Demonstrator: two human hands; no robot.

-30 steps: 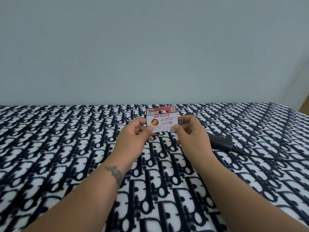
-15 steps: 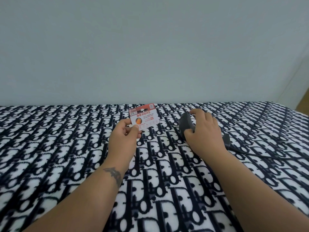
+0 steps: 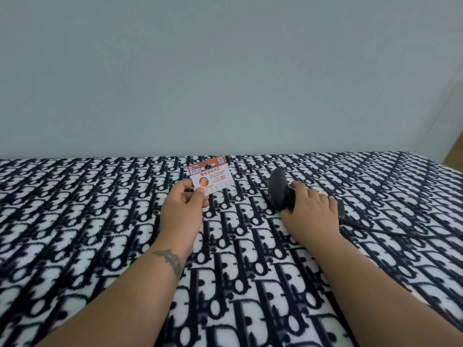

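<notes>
**Card held up in the left hand, scanner gripped by the right.**

The small white-and-red printed card (image 3: pixel 211 177) is pinched at its lower-left corner by the left hand (image 3: pixel 184 209). It stands upright over the black-and-white patterned blanket (image 3: pixel 75 221), its long axis nearly level. To its right, the dark grey handheld scanner (image 3: pixel 279 189) rests on the blanket, with the right hand (image 3: pixel 310 211) curled round its handle. The scanner's head points towards the card, so scanning likely needs only a lift and aim. 1 s ago, 2 hands held the card; 0.5 s ago the right hand covered the scanner's head, which is now exposed.
</notes>
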